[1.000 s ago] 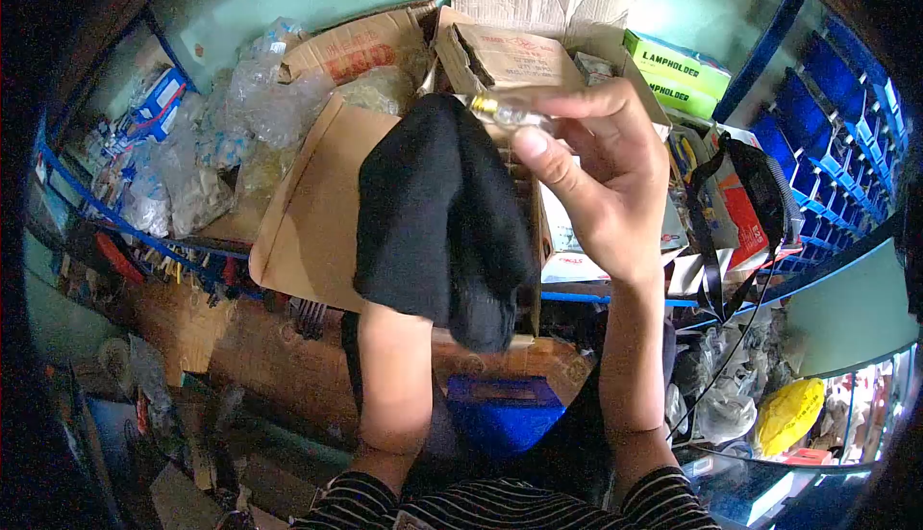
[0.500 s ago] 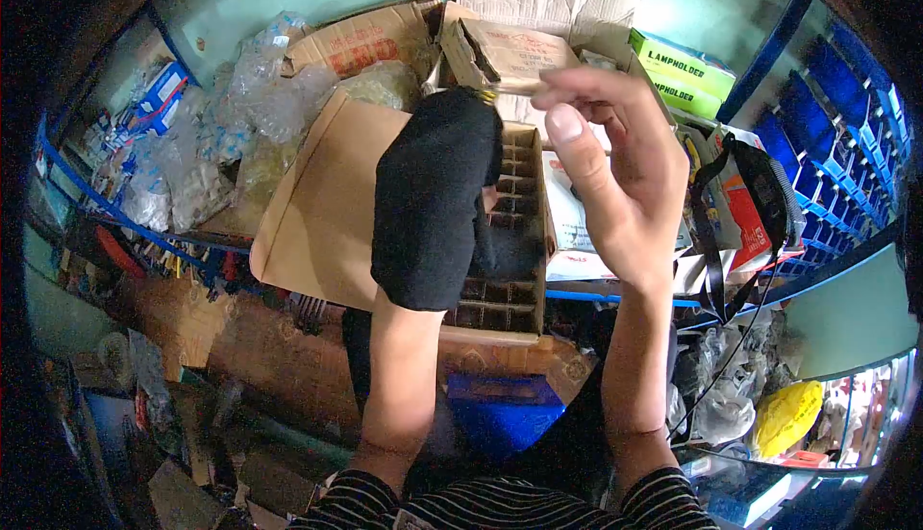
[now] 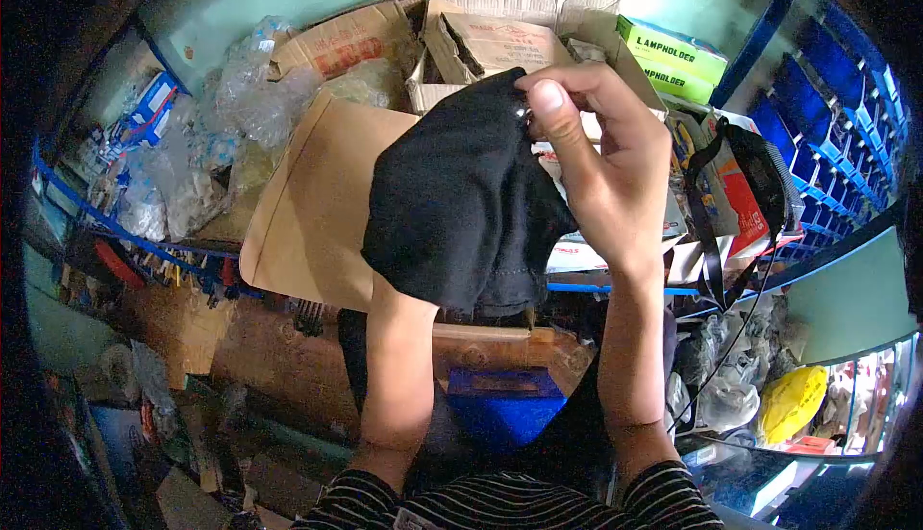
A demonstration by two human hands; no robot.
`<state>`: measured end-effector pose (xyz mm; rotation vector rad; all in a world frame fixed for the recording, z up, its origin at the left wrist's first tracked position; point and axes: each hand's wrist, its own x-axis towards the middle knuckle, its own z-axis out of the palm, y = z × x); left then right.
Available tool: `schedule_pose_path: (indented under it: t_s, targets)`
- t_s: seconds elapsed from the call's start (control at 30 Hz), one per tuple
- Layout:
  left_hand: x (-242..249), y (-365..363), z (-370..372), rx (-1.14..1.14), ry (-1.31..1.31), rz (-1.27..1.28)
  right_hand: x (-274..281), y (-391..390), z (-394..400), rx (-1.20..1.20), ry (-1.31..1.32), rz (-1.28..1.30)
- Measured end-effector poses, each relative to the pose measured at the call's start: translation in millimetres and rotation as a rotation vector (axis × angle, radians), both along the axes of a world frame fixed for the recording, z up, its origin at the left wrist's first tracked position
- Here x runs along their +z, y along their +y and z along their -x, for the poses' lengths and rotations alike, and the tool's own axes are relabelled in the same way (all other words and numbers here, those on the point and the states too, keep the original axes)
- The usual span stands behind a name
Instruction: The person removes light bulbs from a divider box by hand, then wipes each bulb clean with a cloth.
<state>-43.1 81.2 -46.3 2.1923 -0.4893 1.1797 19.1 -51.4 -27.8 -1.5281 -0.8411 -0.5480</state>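
A piece of black cloth [image 3: 452, 203] is draped over my left hand, hiding its fingers; only the wrist and my left forearm [image 3: 399, 386] show below it. My right hand [image 3: 615, 164] pinches the cloth's upper right edge between thumb and fingers, and the fabric hangs down from there in folds. Under the cloth is a cardboard box, mostly covered, with its brown flap [image 3: 322, 203] folded out to the left and its front edge [image 3: 481, 332] showing below.
Clear plastic bags [image 3: 250, 97] pile up at the left. Open cartons [image 3: 510, 44] stand against the wall, with green lampholder boxes [image 3: 673, 54] to their right. A black strapped bag [image 3: 764, 174] lies near blue bins [image 3: 817, 116]. A blue container [image 3: 505, 405] is below.
My right hand has moved slightly left and closed on the cloth's edge. The cloth is now spread wider to the right, covering the divided compartments seen before.
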Motion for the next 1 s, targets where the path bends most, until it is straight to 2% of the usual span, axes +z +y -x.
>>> schedule_pose_path:
  t_s: [0.1,0.13,0.23,0.3,0.37,0.5,0.63,0.73,0.83,0.9,0.93,1.0]
  targets:
    - [-10,6,-3,-0.045,-0.096,-0.115,8,-4,10,-0.086,0.026,0.143]
    - [-14,10,2,0.011,-0.078,-0.211,7,-3,9,-0.156,-0.088,0.168]
    - [-8,2,16,0.072,-0.038,-0.204,16,-10,21,-0.148,0.045,0.406]
    - [-2,-11,19,0.166,-0.028,-0.182,12,-4,23,-0.089,0.036,0.353]
    - [0,-21,18,0.353,-0.034,-0.240,11,0,25,-0.075,0.017,0.316]
    - [8,-16,15,0.281,0.061,-0.158,6,1,19,-0.056,-0.203,0.356]
    - [2,-8,12,0.294,0.097,-0.109,0,9,15,-0.166,-0.344,0.328]
    - [3,-6,12,0.246,0.184,0.032,-1,14,14,-0.183,-0.352,0.297]
    - [-2,-5,9,0.079,0.199,0.146,2,10,16,-0.251,-0.227,0.364]
    - [-7,-3,11,-0.024,0.137,0.033,4,5,15,-0.175,-0.020,0.322]
    - [-8,2,15,-0.064,0.086,-0.103,5,2,14,-0.140,0.084,0.299]
    - [-11,3,12,-0.021,0.030,-0.207,3,0,10,-0.092,0.108,0.221]
